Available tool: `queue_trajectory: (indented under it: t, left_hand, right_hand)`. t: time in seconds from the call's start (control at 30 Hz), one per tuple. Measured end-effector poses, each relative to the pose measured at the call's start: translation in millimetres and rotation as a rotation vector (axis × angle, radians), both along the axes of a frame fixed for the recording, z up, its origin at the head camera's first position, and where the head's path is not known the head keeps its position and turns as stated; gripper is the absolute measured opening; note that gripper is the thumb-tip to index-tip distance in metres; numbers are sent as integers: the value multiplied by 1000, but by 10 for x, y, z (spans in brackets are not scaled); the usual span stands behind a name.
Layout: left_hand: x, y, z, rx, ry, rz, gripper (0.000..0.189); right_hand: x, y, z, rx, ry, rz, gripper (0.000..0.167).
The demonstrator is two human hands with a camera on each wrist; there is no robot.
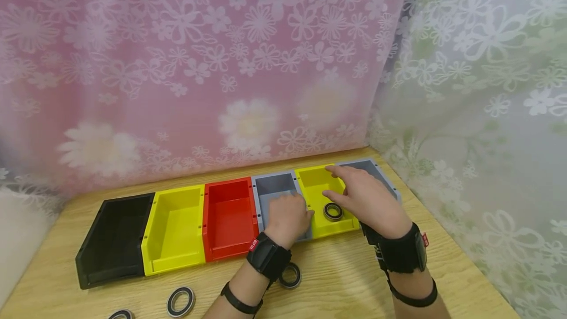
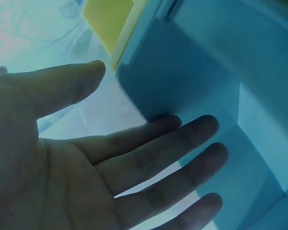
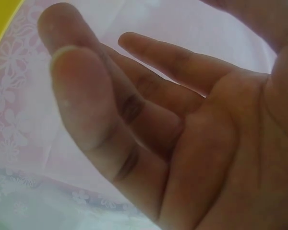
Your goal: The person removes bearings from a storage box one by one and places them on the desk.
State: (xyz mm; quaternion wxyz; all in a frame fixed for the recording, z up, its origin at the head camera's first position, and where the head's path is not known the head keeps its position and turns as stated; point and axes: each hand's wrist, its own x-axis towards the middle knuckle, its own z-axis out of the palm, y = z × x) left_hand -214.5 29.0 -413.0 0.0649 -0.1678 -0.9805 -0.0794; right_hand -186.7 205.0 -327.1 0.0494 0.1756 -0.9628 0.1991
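Observation:
My left hand (image 1: 288, 215) is over the grey bin (image 1: 276, 185), its palm empty and its fingers (image 2: 158, 148) extended in the left wrist view. To the right, my right hand (image 1: 369, 198) hovers above the right-hand yellow bin (image 1: 312, 186), thumb and fingers apart. A ball bearing (image 1: 327, 212), a dark ring with a metal rim, is at the front of that bin, just below the right thumb. In the right wrist view the loosely bent fingers (image 3: 86, 105) hold nothing. Another bearing (image 1: 298, 276) lies on the table beside the left wrist, partly hidden by its strap.
Left of the hands, the row continues with a red bin (image 1: 230, 215), a yellow bin (image 1: 177, 225) and a black bin (image 1: 115, 235). A second grey bin (image 1: 367, 165) ends the row at right. Two more bearings (image 1: 190, 300) lie at the table's front left. Floral curtains (image 1: 199, 63) border the table.

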Motion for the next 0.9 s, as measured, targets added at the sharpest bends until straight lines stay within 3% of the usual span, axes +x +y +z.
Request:
queue_trajectory:
  t: [0.33,0.63,0.9]
  left_hand:
    - [11,76,-141,9,68,42,47]
    - [60,118,-218,33,62,75,48]
    - [55,121,-241,53,41,70,46]
  right_hand:
    - [-34,-120,-27,22,16,-7,54]
    - [-138,-185,-131,22,163,12,51]
    - [-309,-184,-305,27,127,-7,50]
